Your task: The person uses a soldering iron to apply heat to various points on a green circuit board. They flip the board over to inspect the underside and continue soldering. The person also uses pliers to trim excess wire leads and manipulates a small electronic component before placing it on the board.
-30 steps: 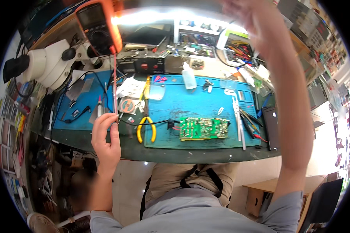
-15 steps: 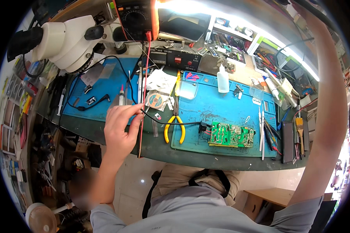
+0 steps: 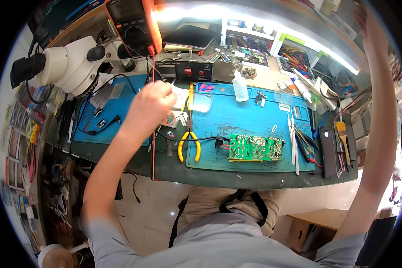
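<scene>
My left hand (image 3: 151, 107) is over the left middle of the bench, in front of the multimeter (image 3: 131, 29). Its fingers are curled closed; what they hold, if anything, is hidden. A red test lead (image 3: 153, 154) runs down past this hand and over the bench edge. Close by lies a black cable (image 3: 190, 140), which leads to a black connector beside a green circuit board (image 3: 254, 148). Yellow-handled pliers (image 3: 190, 140) rest between hand and board. At the far upper right my right hand (image 3: 366, 24) is raised, blurred and dim, so its fingers do not show clearly.
A white microscope (image 3: 67, 67) stands at the left. A squeeze bottle (image 3: 240, 87) is at the back of the blue mat (image 3: 210, 163). Tweezers (image 3: 293, 143), dark-handled pliers (image 3: 303, 147) and a brush (image 3: 342, 134) lie right of the board. A black cable end (image 3: 136, 192) hangs below the bench.
My left hand has left its pinch near the black cable and moved up and away, over the white tissue. A black cable end now hangs below the bench. My right hand shows more.
</scene>
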Demonstrator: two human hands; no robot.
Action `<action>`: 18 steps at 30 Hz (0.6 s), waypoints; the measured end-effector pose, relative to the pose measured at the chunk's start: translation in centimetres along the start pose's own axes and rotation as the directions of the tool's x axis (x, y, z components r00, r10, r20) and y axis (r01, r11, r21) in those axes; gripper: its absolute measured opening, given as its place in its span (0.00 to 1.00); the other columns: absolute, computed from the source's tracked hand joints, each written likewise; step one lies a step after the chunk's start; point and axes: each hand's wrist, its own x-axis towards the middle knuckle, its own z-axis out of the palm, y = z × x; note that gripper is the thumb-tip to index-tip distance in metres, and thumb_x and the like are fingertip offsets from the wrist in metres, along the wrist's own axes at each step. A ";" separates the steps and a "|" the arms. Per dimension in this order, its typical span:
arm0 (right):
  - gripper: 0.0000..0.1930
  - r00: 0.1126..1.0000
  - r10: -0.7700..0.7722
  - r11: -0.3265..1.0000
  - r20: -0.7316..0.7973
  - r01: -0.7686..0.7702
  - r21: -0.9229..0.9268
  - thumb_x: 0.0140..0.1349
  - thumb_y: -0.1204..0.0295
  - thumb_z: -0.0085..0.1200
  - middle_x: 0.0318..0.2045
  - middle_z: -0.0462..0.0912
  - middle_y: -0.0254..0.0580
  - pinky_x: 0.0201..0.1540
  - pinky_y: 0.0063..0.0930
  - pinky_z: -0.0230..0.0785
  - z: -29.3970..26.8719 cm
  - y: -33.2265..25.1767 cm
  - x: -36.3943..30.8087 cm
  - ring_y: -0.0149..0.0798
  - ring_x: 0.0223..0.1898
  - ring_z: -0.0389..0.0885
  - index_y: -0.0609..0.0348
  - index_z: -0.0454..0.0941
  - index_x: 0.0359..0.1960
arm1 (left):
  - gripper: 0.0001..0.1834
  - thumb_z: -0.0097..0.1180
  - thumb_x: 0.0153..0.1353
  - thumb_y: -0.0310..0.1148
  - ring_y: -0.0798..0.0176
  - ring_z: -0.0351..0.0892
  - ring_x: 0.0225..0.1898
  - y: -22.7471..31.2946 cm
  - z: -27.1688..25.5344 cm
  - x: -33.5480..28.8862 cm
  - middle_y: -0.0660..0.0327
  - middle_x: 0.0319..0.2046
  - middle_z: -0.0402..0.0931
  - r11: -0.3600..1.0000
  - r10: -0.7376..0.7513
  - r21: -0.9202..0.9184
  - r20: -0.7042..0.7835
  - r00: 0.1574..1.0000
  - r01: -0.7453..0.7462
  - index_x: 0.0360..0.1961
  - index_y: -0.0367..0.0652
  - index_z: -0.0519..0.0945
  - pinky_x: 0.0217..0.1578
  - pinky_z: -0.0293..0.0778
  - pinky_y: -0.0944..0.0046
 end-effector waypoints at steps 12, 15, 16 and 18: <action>0.16 0.709 -0.364 0.907 0.604 0.418 0.056 0.72 0.75 0.60 0.48 0.91 0.45 0.41 0.28 0.82 -7.7 2.7 -25.2 0.39 0.41 0.91 0.55 0.80 0.60 | 0.14 0.69 0.50 0.20 0.57 0.76 0.35 8.6 -6.4 3.6 0.62 0.36 0.76 0.973 0.061 -0.186 -0.361 0.931 -0.136 0.40 0.40 0.85 0.37 0.71 0.56; 0.14 0.643 -0.412 0.873 0.646 0.481 0.077 0.66 0.76 0.65 0.47 0.91 0.45 0.40 0.33 0.82 -5.7 2.7 -27.4 0.47 0.42 0.90 0.55 0.79 0.51 | 0.15 0.71 0.51 0.21 0.58 0.76 0.34 10.3 -5.7 5.5 0.62 0.36 0.77 0.978 0.083 -0.143 -0.415 0.906 -0.155 0.41 0.41 0.85 0.36 0.70 0.58; 0.12 0.666 -0.378 0.905 0.643 0.413 0.104 0.66 0.75 0.65 0.45 0.91 0.44 0.39 0.34 0.82 -5.6 3.1 -28.0 0.47 0.41 0.90 0.55 0.79 0.50 | 0.14 0.71 0.53 0.21 0.58 0.76 0.34 10.3 -5.7 5.9 0.62 0.36 0.77 0.976 0.090 -0.143 -0.417 0.905 -0.162 0.41 0.41 0.86 0.36 0.70 0.58; 0.11 0.685 -0.334 0.932 0.647 0.341 0.120 0.66 0.75 0.66 0.41 0.90 0.42 0.37 0.36 0.80 -5.6 3.5 -28.1 0.48 0.38 0.88 0.55 0.78 0.47 | 0.12 0.72 0.56 0.22 0.57 0.77 0.36 10.1 -5.7 6.3 0.62 0.36 0.78 0.975 0.100 -0.140 -0.420 0.902 -0.174 0.42 0.40 0.87 0.35 0.71 0.59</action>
